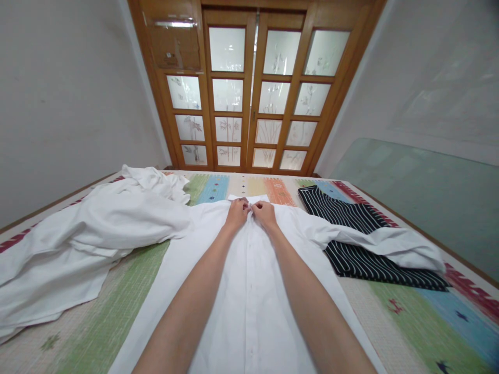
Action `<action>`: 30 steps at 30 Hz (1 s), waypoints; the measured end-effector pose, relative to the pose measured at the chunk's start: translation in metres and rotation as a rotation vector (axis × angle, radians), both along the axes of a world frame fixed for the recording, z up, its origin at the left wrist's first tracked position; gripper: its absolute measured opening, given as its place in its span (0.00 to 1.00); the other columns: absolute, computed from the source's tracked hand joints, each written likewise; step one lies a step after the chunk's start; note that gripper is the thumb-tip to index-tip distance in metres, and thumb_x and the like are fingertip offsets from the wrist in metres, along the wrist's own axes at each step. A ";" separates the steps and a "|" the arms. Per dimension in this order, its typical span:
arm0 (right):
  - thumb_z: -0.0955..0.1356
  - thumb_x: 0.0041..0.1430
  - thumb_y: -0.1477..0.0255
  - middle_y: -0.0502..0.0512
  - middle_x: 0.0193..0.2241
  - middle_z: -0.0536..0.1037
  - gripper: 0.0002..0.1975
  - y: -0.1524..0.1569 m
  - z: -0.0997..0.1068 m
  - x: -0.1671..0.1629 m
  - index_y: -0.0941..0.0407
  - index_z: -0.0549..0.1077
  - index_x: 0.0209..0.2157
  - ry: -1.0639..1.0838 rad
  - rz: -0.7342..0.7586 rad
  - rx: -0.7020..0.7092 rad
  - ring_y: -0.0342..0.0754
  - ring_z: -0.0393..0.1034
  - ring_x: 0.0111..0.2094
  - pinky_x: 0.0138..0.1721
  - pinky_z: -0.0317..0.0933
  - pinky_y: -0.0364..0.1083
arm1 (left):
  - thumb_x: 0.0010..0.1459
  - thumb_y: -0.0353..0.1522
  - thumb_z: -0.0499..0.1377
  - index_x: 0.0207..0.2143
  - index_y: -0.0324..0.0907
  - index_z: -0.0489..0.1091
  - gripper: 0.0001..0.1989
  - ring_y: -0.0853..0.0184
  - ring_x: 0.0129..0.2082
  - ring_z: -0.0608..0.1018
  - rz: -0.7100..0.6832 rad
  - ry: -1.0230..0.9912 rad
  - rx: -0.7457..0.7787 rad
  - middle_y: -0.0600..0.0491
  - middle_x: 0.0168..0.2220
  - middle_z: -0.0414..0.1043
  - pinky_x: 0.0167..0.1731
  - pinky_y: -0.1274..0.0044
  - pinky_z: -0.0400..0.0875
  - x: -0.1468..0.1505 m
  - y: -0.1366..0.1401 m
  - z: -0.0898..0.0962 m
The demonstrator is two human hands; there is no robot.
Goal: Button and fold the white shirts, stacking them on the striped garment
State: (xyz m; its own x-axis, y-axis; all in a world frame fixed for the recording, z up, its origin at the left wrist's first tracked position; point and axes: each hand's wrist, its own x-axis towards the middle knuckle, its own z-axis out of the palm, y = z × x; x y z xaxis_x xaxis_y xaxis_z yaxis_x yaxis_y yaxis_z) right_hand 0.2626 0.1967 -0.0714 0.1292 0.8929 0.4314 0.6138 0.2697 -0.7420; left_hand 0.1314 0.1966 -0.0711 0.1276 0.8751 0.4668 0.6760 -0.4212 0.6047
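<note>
A white long-sleeved shirt [249, 291] lies spread face up, its collar [259, 198] at the far end and its button front running down the middle. Just below the collar, my left hand [238, 212] pinches the front edge of the shirt. Close beside it my right hand [263, 213] also pinches the cloth at the top of the button front. The fingertips of both hands nearly meet, and any button between them is too small to make out. One shirt sleeve [390, 244] stretches out to the right.
Rumpled white cloth [97, 228] lies on the left. A folded black-and-white striped garment [346, 213] rests on the right, partly under the sleeve. Beneath everything is a colourful patterned cover [413, 317]. Wooden doors with glass panes [249, 93] stand behind; a pale green board [421, 192] is at right.
</note>
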 end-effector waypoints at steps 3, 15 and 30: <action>0.65 0.48 0.73 0.52 0.22 0.79 0.09 0.001 0.000 0.001 0.55 0.75 0.19 0.030 0.022 -0.017 0.46 0.71 0.27 0.33 0.61 0.43 | 0.56 0.26 0.58 0.31 0.40 0.72 0.04 0.61 0.43 0.73 0.033 0.059 -0.001 0.47 0.37 0.72 0.50 0.68 0.66 0.002 -0.002 -0.001; 0.65 0.48 0.72 0.52 0.22 0.78 0.09 0.000 0.001 0.002 0.55 0.75 0.19 0.053 0.026 -0.017 0.47 0.71 0.27 0.32 0.61 0.43 | 0.58 0.26 0.54 0.32 0.40 0.68 0.04 0.59 0.46 0.71 0.020 0.128 -0.003 0.44 0.40 0.71 0.49 0.67 0.66 0.004 -0.004 0.001; 0.63 0.50 0.74 0.52 0.24 0.79 0.11 0.005 0.000 0.003 0.55 0.76 0.22 0.079 0.097 -0.030 0.47 0.72 0.30 0.35 0.62 0.44 | 0.59 0.24 0.52 0.34 0.41 0.67 0.06 0.60 0.46 0.72 -0.031 0.077 0.014 0.45 0.40 0.72 0.50 0.67 0.66 0.001 -0.005 0.002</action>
State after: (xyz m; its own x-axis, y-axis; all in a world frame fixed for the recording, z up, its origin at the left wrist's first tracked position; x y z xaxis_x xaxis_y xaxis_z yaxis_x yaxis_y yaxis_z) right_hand 0.2655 0.2015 -0.0718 0.0744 0.9150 0.3965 0.5250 0.3021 -0.7957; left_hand 0.1329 0.1917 -0.0692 0.1905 0.8638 0.4664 0.7067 -0.4505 0.5455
